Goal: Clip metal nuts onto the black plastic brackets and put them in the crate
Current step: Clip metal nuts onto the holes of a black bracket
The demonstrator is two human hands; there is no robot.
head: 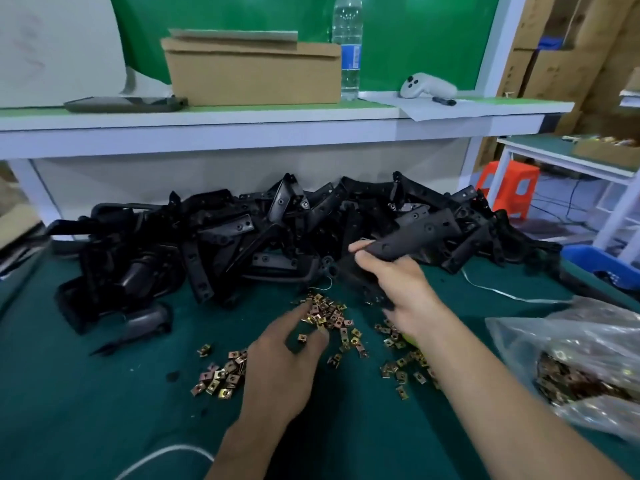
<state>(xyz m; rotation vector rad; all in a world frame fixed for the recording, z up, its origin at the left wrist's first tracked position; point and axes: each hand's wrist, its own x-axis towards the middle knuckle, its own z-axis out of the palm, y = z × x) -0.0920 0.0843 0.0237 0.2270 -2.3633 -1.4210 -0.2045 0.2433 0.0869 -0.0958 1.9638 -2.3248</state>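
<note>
The fingers (362,247) of the right hand (398,289) are curled around one black plastic bracket (420,237), gripping it at its near end. The bracket is a long, flat, matte black strip with small round holes along its face. It is held raised above the surface (104,410), angled up and to the right, just in front of the pile of brackets (263,233).

The fingers (294,315) of the left hand (280,365) are slightly spread and bent downward over the loose nuts (332,317). One single nut (302,337) sits in the gap between thumb and forefinger; whether it is pinched or merely lies on the surface below cannot be determined from this view.

The loose nuts are small, square, brass-coloured metal clips, each with a centre hole. They are scattered in several clusters on the green surface between and beside both hands.

The pile of brackets extends across the rear of the surface, below a white shelf (242,128). Pieces lie tangled at mixed angles.

A clear plastic bag (585,362) holding more nuts lies to the right of the right forearm. A blue crate (602,263) stands at the right edge, partly out of view.
</note>
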